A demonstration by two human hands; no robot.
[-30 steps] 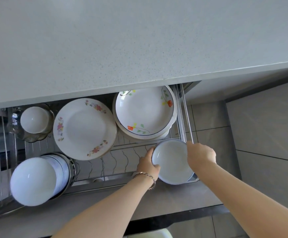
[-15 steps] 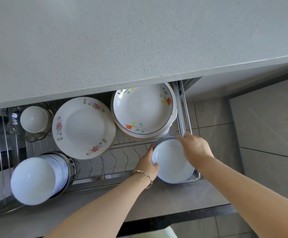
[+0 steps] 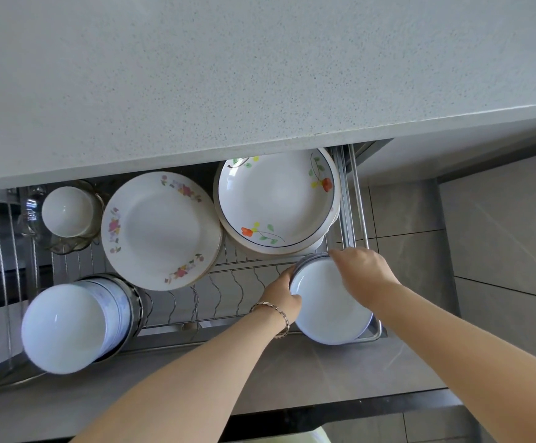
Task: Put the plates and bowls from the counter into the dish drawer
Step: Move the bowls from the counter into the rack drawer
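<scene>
A stack of plain white plates (image 3: 327, 310) sits in the front right corner of the open wire dish drawer (image 3: 221, 279). My left hand (image 3: 282, 294) grips the stack's left rim, thumb on top. Over the stack's far rim lies my right hand (image 3: 361, 271), its fingers curled on the edge. Two flowered plate stacks (image 3: 159, 230) (image 3: 276, 199) lie at the drawer's back. A tall stack of white bowls (image 3: 65, 326) stands at the front left. The grey speckled counter (image 3: 260, 75) above shows no dishes.
A small white bowl (image 3: 66, 211) sits inside glass bowls at the drawer's back left. The drawer's right rail (image 3: 353, 199) runs close beside my right hand. Grey floor tiles (image 3: 500, 238) lie to the right. The drawer front (image 3: 196, 378) runs below my arms.
My right hand slid from the stack's right side to its far rim. The left hand kept its hold on the left rim. The plates stayed in the corner.
</scene>
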